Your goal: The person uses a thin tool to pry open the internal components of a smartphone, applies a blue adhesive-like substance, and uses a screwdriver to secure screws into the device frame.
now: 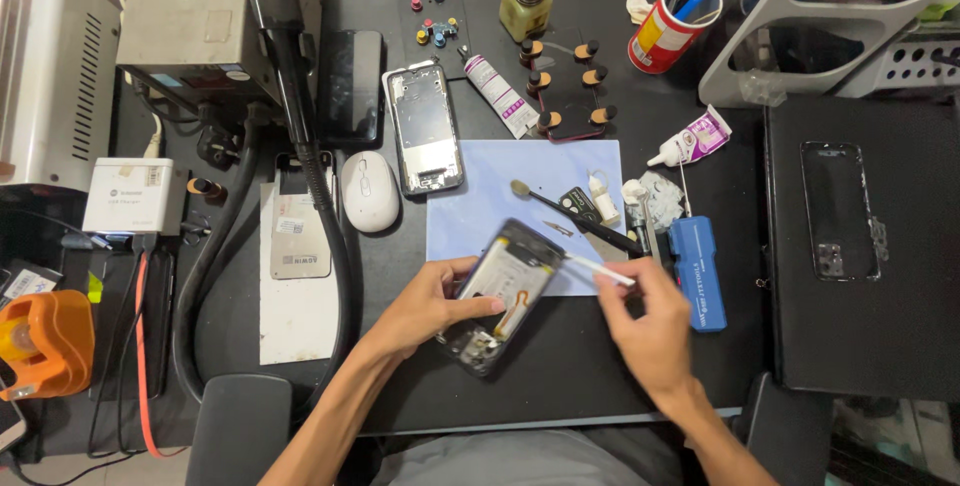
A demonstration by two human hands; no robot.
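The left hand (432,304) gripped an opened phone (505,296) by its left edge, fingers curled around it, holding it tilted above the near edge of a pale blue mat (480,201). The phone's back was off (battery and a small orange cable showed inside). The right hand (655,331) was closed in a pinch on a thin white stick (598,269), whose far tip touched the phone's upper right edge.

On the mat lay a black brush (575,216), and just right of it a blue tool case (700,271). Beyond the mat sat a bare phone frame (424,126), a white mouse (369,191) beside it, a white tube (498,94) and a frame (570,81) held in small clamps. A red cup (665,34) of pens stood further back, near a glue bottle (527,1). To the left a black hose (300,96) curved down from a grey machine (190,16); an orange tool (45,341) rested at the far left. On the right, a dark phone back (838,208) lay on a black pad (920,246).
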